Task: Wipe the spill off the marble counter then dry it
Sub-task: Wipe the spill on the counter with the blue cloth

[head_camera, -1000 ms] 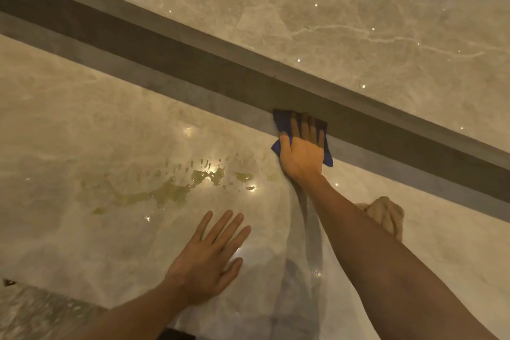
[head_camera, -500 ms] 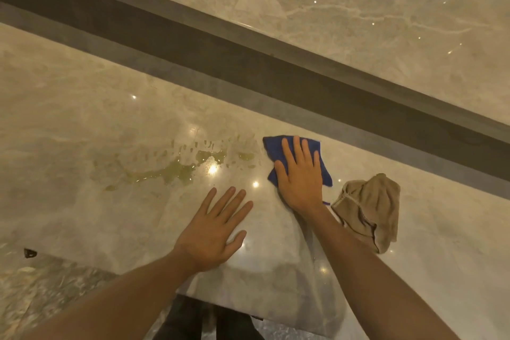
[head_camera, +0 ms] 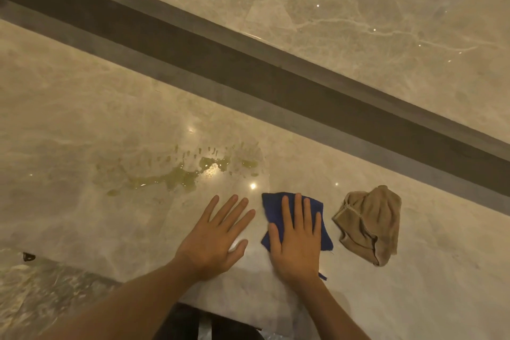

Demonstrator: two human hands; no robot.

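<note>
We find the right hand (head_camera: 296,240) laid flat, fingers straight, pressing the blue cloth (head_camera: 276,208) onto the marble desk (head_camera: 82,119); it grips nothing, only bears down. The left hand (head_camera: 215,237) lies spread and flat on the bare stone just beside the cloth, holding nothing, and appears to serve as a brace. The spill (head_camera: 176,178), a yellowish puddle with scattered droplets, sits beyond and to the left of both hands, apart from the cloth and, in our judgement, not yet wiped. A crumpled tan cloth (head_camera: 369,225) lies to the right of the blue one, near but not touching, presumably kept for drying. We note these risks. A flat palm gives little hold on the cloth, so it may bunch or slip under the hand on the polished stone and leave streaks. A single sweep may push liquid outward and spread it toward the near edge and onto the floor. The bracing hand lies close to the puddle and could be dragged through it, or slide if the stone beneath turns wet. The tan cloth could be soaked if the wet one swings back against it.
</note>
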